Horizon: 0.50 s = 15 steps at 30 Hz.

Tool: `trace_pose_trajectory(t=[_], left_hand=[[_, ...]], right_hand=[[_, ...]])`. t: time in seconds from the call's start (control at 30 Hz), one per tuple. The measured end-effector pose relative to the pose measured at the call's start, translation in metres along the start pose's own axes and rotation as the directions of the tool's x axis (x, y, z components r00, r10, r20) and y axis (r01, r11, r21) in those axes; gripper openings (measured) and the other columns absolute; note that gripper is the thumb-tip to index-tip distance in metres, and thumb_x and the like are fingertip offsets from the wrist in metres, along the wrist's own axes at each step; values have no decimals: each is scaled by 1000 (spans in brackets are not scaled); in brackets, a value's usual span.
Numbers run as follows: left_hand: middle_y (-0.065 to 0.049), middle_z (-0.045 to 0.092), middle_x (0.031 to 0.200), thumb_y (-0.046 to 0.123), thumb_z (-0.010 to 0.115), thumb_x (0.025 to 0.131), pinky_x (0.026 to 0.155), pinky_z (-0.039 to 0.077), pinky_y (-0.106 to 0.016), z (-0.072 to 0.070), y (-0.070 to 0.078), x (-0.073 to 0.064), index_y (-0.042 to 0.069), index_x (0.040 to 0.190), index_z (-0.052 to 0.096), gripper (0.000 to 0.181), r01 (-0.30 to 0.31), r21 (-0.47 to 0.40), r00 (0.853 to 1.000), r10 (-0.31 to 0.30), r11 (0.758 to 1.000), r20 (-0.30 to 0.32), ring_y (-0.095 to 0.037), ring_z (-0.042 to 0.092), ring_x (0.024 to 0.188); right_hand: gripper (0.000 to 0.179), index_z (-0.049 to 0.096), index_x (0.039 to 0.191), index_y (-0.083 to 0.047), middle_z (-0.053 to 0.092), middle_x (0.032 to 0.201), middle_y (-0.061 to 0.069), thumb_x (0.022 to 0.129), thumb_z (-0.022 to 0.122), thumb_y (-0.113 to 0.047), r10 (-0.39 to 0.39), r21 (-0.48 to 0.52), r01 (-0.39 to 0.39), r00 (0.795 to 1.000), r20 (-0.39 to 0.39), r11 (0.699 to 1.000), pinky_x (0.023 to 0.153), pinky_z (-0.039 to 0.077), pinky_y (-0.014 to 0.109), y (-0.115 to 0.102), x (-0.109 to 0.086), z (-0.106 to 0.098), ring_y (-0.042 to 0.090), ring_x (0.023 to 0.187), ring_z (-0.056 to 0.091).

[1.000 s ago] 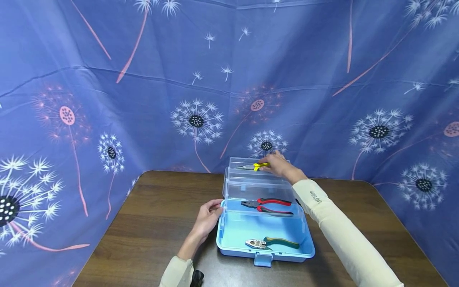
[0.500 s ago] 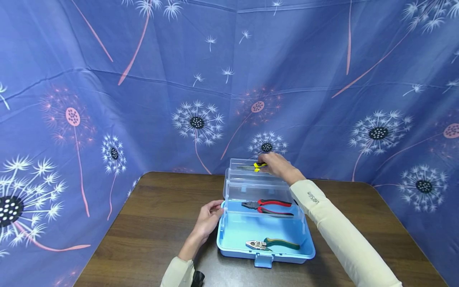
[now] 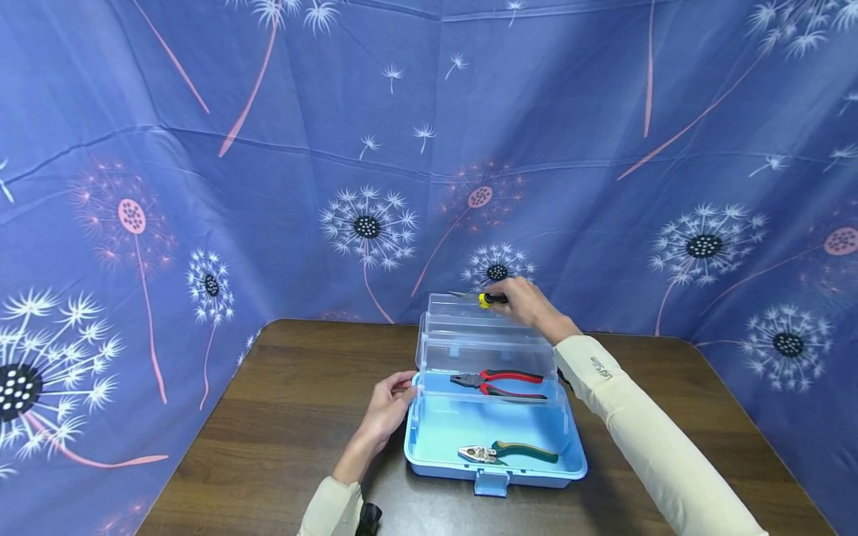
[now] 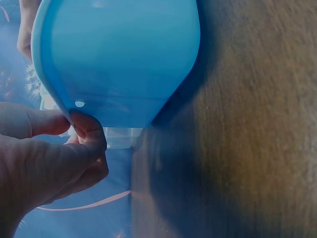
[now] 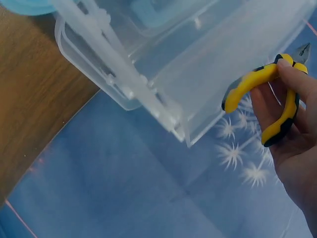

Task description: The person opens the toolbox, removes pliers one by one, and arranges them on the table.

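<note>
My right hand (image 3: 526, 304) holds long-nose pliers (image 5: 250, 87) with yellow and black handles, just above the top clear tray (image 3: 458, 321) of a light-blue toolbox (image 3: 456, 424). In the right wrist view the handles are spread, and thumb and fingers grip near the pivot. My left hand (image 3: 387, 408) pinches the toolbox's left rim between thumb and fingers, also plain in the left wrist view. Red-and-black combination pliers (image 3: 479, 382) lie in the lower clear tray. Green-handled combination pliers (image 3: 526, 450) lie in the blue bottom, near the front.
The toolbox stands open on a dark wooden table (image 3: 295, 394), trays stepped up toward the back. A blue latch (image 3: 492, 485) hangs at its front. Behind the table hangs a blue dandelion-print cloth (image 3: 281, 223), close to the back edge.
My right hand has lifted the yellow-and-black pliers from the top tray, and they have tilted so the handles look closer together in the head view. My left hand stays on the rim.
</note>
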State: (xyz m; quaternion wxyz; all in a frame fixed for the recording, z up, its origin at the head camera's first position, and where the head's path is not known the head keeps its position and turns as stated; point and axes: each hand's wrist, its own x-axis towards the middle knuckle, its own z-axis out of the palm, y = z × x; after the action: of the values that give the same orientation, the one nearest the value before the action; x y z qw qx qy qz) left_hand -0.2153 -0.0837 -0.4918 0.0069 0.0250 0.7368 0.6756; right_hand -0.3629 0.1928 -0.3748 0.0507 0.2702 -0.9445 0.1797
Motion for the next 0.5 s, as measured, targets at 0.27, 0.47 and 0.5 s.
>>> trace_pose_trajectory(t=[0.27,0.47,0.5], left_hand=[[-23,60,118,0,57,101,78,48,-24,1,1,0,-15,132,57,35,5,30,1000,-5,1000,-4,-20,57,96],[-27,59,117,-5,55,100,80,48,-25,4,16,-7,-17,131,56,34,25,48,1000,-24,999,-18,-25,57,97],[-27,59,117,-5,55,100,80,48,-25,4,17,-7,-17,131,56,34,25,46,1000,-25,999,-18,-26,57,97]], right_hand=[[43,64,134,5,72,114,24,94,75,-8,155,264,-147,988,-12,953,83,59,46,11,-18,-21,33,98,72],[47,61,136,8,72,114,26,94,75,-10,243,388,-225,970,4,894,81,60,48,24,-34,-30,34,95,74],[48,61,136,8,72,114,26,94,75,-10,260,415,-242,965,14,877,81,60,49,26,-37,-32,34,94,74]])
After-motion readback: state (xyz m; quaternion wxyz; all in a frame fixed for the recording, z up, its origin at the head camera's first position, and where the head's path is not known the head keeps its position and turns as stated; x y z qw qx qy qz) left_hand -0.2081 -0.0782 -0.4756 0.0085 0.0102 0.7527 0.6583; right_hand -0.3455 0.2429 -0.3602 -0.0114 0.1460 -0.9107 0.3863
